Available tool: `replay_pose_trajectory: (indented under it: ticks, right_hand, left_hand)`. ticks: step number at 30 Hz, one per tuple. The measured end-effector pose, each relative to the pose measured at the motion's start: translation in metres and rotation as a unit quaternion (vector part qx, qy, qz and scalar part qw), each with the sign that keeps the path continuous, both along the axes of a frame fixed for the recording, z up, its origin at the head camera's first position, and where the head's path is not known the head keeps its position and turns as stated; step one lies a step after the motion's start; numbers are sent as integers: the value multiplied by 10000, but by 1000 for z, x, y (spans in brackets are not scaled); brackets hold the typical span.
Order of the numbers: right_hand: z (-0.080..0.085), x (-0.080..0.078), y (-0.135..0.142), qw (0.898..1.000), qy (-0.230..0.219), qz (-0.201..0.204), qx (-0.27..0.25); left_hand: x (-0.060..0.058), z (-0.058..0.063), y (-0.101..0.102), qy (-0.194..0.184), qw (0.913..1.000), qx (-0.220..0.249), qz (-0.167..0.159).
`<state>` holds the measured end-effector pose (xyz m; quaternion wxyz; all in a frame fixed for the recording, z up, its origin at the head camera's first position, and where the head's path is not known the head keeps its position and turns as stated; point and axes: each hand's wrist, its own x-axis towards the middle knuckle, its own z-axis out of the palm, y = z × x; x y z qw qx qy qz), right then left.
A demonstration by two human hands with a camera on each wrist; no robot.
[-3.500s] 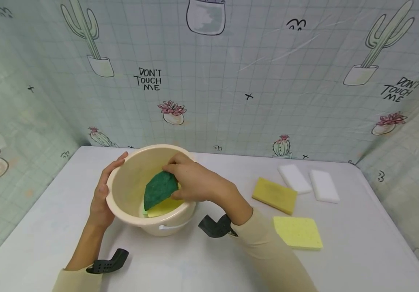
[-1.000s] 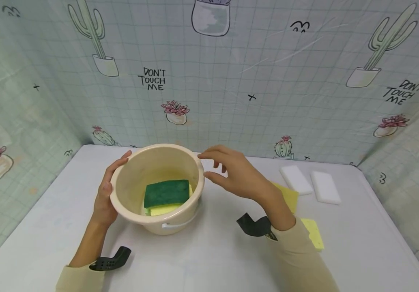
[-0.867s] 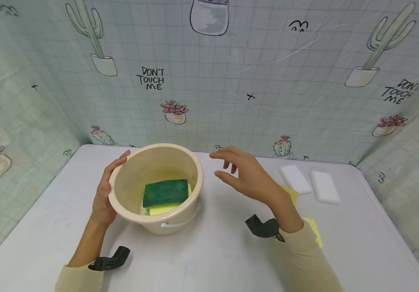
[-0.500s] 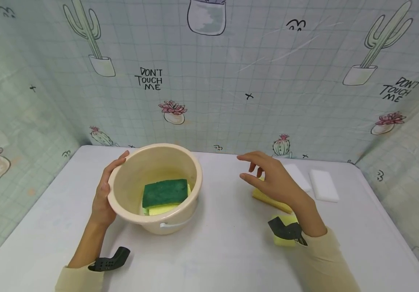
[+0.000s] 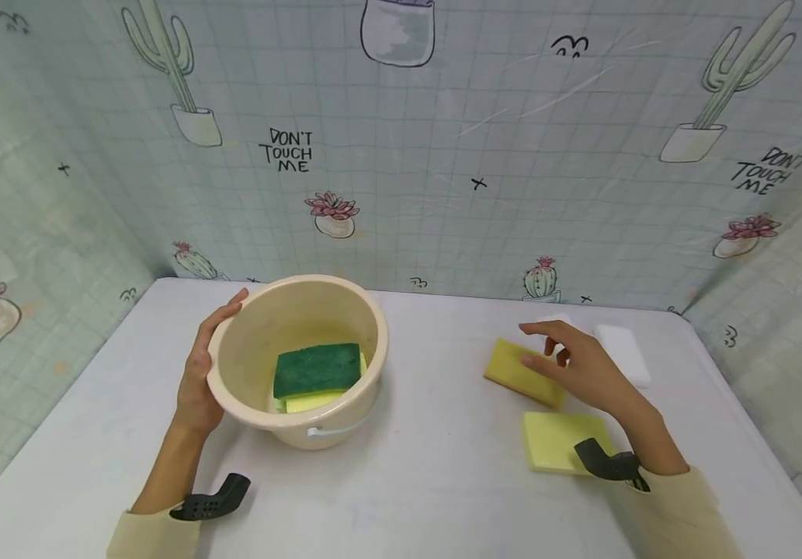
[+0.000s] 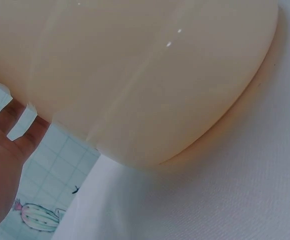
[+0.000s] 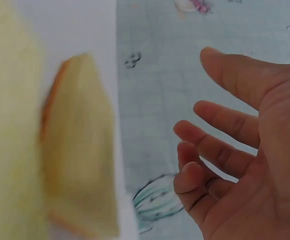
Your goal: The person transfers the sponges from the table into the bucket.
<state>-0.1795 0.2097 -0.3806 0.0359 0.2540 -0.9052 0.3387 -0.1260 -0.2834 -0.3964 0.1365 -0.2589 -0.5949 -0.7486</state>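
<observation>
My left hand [image 5: 198, 380] holds the cream bucket [image 5: 296, 287] by its left side, fingers reaching up near the rim. In the left wrist view, the bucket wall [image 6: 150, 65] fills most of the frame, with fingers at its edge. Inside the bucket lies a dark green scouring sponge [image 5: 317, 369] on top of a yellow sponge [image 5: 313, 401]. My right hand [image 5: 585, 369] hovers over the right side, thumb and forefinger apart, holding nothing. Closest to it is a mustard-yellow sponge [image 5: 512, 369]; a pale yellow sponge [image 5: 554, 442] lies below, partly covered by the wrist camera.
A white sponge [image 5: 620, 353] lies at the right, behind my right hand. Another white sponge [image 5: 556, 318] is almost wholly hidden by that hand. The bucket's white handle [image 5: 338, 428] hangs at its front. A patterned cloth [image 5: 428, 194] encloses the white table [image 5: 414, 497].
The right hand let go of the green sponge in the bucket, came out, and moved right to above the loose sponges. The left hand stays on the bucket.
</observation>
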Motion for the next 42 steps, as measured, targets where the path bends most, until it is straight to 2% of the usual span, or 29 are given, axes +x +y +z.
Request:
replay_pose_trajectory:
  ticks: [6,10,19,24,28,34,38,42]
  right_hand:
    - [-24,9,31,9994,-341,32,-58]
    - [-36,13,44,9991,-382,107,-132]
    - [-52,12,51,9988,-299,299,-255]
    - [-61,10,50,9987,-390,126,-318]
    - [-64,9,50,9981,-546,11,-294]
    - [-59,10,53,9943,-941,214,-446]
    - [-56,11,54,9923,-1025,356,-603]
    - [-56,11,54,9933,-987,300,-528]
  left_hand:
    - [0,1,1,-15,10000,-55,46]
    - [1,0,2,-38,9999,-81,79]
    - [2,-1,1,-69,9999,-56,46]
    - [1,-1,-1,-12,10000,-69,48]
    - [-1,0,-1,13,10000,-62,13]
    - [-1,1,-1,-30,10000,-58,66]
    - [-1,1,-1,-29,9999,-94,105]
    - [0,1,-1,-15,9998,-118,129]
